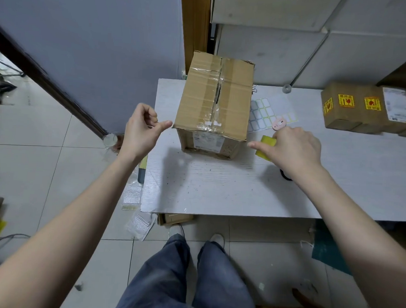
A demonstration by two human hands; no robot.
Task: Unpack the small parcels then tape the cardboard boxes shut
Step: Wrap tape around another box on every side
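- The cardboard box (216, 102) sits upright on the white desk (219, 187), its top seam split along the old tape.
- My left hand (142, 129) hovers just left of the box's near corner, thumb stretched toward it, other fingers loosely curled, holding nothing.
- My right hand (296, 147) is just right of the box, fingers closed over a yellow tape roll (267, 143), index finger pointing at the box.
- A pink cutter (279, 123) and a label sheet (267, 112) lie right of the box.
- Small parcels (364, 108) with yellow stickers sit far right of the box.
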